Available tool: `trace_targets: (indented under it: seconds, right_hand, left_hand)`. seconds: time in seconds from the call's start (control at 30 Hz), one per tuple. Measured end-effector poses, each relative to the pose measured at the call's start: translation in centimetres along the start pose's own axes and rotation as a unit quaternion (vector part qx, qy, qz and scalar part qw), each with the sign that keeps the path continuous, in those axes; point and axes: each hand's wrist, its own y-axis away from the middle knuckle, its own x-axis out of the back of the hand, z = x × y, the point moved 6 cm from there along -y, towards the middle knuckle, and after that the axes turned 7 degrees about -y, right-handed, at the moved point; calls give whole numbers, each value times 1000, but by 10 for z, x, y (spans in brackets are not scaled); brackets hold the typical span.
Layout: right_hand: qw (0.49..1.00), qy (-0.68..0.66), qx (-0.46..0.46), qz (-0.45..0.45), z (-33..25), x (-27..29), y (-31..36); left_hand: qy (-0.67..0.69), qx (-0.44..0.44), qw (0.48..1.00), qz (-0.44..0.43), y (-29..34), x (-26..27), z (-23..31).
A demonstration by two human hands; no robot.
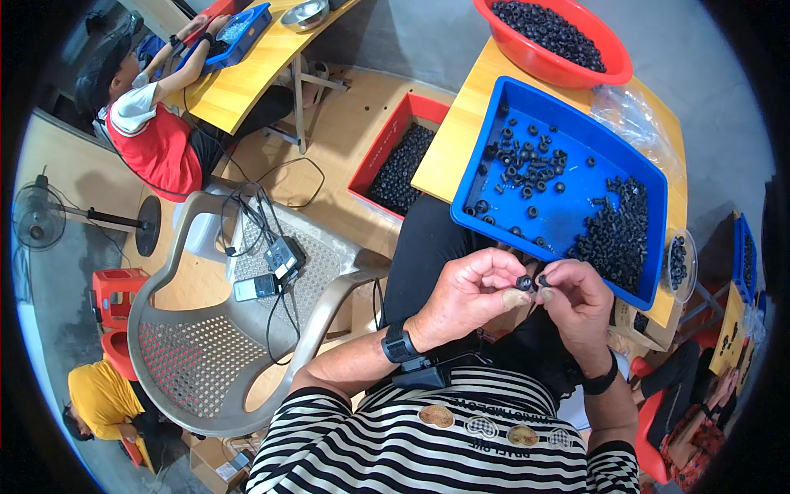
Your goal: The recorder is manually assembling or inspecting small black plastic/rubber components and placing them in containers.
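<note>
Above my lap, just off the near edge of a blue tray (576,128), both my hands are close together. My left hand (469,292) pinches a small black round part with a hole (524,282) between thumb and fingertips. Close beside it, my right hand (578,303) pinches a smaller black piece (543,281), its exact shape hard to make out. The two pieces look slightly apart. Inside the tray, loose black round parts (531,165) are scattered toward the left, and a dense pile of small black pieces (613,239) fills the right side.
The tray sits on a yellow table (448,156) with a red basin (539,67) of black parts, a plastic bag (629,115) and a clear tub (680,263). A red box (374,160) of parts stands on the floor. Left is a grey chair (197,354) holding cabled devices; another person (160,152) works beyond.
</note>
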Motion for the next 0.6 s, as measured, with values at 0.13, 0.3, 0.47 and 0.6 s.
trace_targets:
  seconds: [0.13, 0.3, 0.47, 0.6]
  right_hand:
    - [988, 138, 42, -54, -8, -2, -4]
    - [980, 184, 60, -57, -18, -8, -10]
    - [978, 193, 52, -66, -17, -10, -11]
    - [973, 205, 72, -82, -20, -12, -13]
  left_hand:
    - [-17, 5, 1000, -14, -3, 1, -2]
    - [-45, 7, 999, -26, -1, 0, 0]
    - [-53, -3, 998, -21, 0, 1, 1]
    - [-90, -12, 996, -23, 1, 2, 0]
